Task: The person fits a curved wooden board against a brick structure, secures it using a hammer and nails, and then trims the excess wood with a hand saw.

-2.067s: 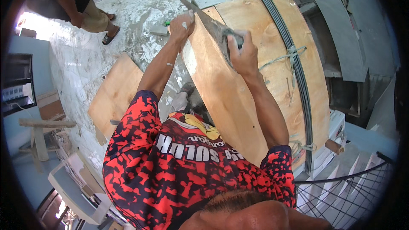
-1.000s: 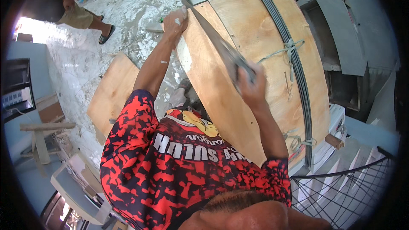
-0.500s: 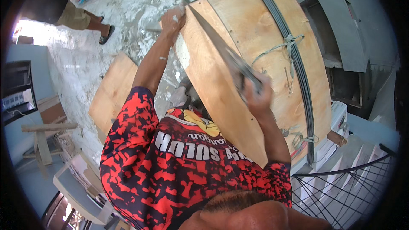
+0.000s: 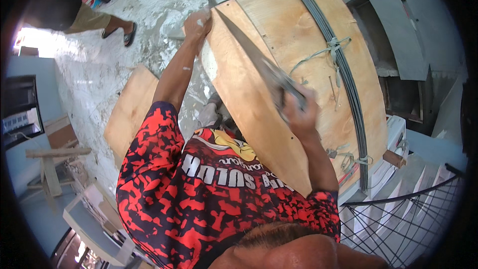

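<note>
My right hand (image 4: 302,114) is closed round the handle of a handsaw (image 4: 243,39), blurred by motion. The blade slants toward the far left across a plywood piece (image 4: 251,102), along its upper side. At that piece's far end my left hand (image 4: 198,25) grips the edge, close to the saw's tip; the fingertips are partly hidden. A wider plywood sheet (image 4: 291,17) lies to the right, alongside the cut piece. Two or so loose nails (image 4: 332,88) rest on that sheet.
A bundle of grey rods (image 4: 351,89), tied with twine (image 4: 333,46), crosses the sheet. Plywood offcut (image 4: 130,107) lies on the dusty floor at left. A co-worker (image 4: 92,20) stands at upper left. Scrap wood (image 4: 50,167) is piled left; a black railing (image 4: 398,201) borders stairs lower right.
The view has shifted slightly. My hands and the saw stay in nearly the same place, the saw still blurred. The co-worker's foot has moved right.
</note>
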Tool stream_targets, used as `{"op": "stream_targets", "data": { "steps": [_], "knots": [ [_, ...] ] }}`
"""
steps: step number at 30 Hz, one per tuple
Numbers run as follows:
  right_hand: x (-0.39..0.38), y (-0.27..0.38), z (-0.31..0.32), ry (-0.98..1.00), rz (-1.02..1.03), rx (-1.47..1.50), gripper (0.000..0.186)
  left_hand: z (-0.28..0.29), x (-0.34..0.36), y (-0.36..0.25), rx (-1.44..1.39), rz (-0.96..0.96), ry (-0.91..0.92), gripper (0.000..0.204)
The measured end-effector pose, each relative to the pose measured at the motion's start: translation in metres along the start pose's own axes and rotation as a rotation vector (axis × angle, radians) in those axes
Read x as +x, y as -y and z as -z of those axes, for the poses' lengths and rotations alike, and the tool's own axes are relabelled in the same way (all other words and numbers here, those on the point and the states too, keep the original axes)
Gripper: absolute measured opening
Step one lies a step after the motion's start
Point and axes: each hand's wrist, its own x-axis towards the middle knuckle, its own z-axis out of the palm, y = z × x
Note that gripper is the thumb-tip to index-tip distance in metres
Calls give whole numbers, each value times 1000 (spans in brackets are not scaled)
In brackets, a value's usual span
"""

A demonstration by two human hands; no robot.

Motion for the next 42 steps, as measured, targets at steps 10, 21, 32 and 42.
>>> {"op": "stream_targets", "data": {
  "steps": [10,21,32,42],
  "knots": [
    [40,-15,-65,-87,-2,-40,27,0,-2,-2,15,-159,-111,39],
    [36,-44,-63,-92,-250,200,54,3,-27,3,91,-68,-472,55],
    [15,-40,4,-155,-423,224,28,3,-157,-48,-2139,756,570,38],
    [1,-6,38,-234,-623,242,27,6,-193,-57,-2344,838,917,48]
  ]
}}
